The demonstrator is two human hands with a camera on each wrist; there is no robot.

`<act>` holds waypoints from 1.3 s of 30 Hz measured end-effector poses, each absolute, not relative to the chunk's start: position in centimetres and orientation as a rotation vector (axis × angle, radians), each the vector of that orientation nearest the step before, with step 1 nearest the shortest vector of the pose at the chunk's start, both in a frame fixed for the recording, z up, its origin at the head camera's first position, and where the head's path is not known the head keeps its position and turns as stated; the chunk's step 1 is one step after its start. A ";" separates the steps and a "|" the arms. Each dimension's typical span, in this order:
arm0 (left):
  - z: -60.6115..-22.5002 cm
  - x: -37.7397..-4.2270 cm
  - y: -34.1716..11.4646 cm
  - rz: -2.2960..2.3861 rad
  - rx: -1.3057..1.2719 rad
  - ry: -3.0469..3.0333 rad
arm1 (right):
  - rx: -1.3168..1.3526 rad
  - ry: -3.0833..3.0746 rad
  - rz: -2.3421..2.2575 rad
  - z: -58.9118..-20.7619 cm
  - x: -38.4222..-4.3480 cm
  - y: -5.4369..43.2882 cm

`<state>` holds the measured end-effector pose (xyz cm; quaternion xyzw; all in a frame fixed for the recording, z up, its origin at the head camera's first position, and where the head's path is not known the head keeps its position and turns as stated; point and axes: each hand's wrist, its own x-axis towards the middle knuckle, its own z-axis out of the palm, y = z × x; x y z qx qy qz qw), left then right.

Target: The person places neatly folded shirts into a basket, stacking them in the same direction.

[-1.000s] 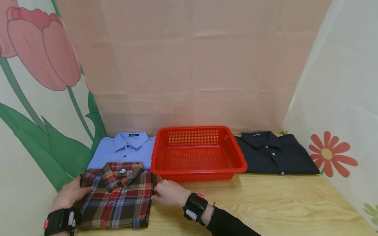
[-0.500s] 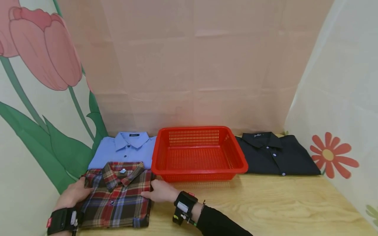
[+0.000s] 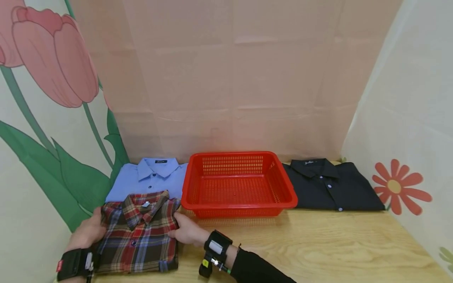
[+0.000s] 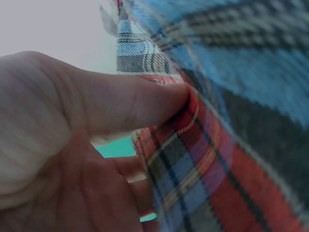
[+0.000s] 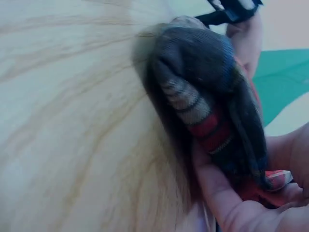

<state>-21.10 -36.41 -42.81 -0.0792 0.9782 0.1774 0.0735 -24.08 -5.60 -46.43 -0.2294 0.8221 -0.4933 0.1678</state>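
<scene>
A folded plaid shirt (image 3: 141, 239) in red, brown and blue lies at the front left in the head view, its collar toward the back. My left hand (image 3: 87, 232) grips its left edge; in the left wrist view the thumb (image 4: 130, 99) presses on the plaid cloth while the fingers go behind it. At the right edge my right hand (image 3: 189, 230) pinches the shirt, thumb on top. In the right wrist view its fingers (image 5: 217, 188) reach under the folded layers, close to the wooden surface.
Behind the plaid shirt lies a folded light blue shirt (image 3: 155, 184). A red plastic basket (image 3: 238, 205) stands in the middle, with a folded black shirt (image 3: 332, 188) to its right. Pale walls enclose the wooden table (image 3: 318, 243) at the back and both sides.
My right hand has moved left onto the plaid shirt's right edge and taken hold of it. That edge is now drawn slightly inward and lifted. My left hand stays at the left edge.
</scene>
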 end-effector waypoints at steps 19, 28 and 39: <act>-41.6 -21.4 -35.9 0.699 -0.030 3.077 | -1.067 2.503 -1.375 -44.4 -22.9 -5.9; -41.4 -21.6 -34.9 0.690 -0.071 3.253 | -1.115 2.587 -1.458 -43.1 -23.0 -5.2; -41.0 -21.5 -33.1 0.796 -0.136 3.432 | -1.034 2.518 -1.628 -40.9 -24.0 -3.9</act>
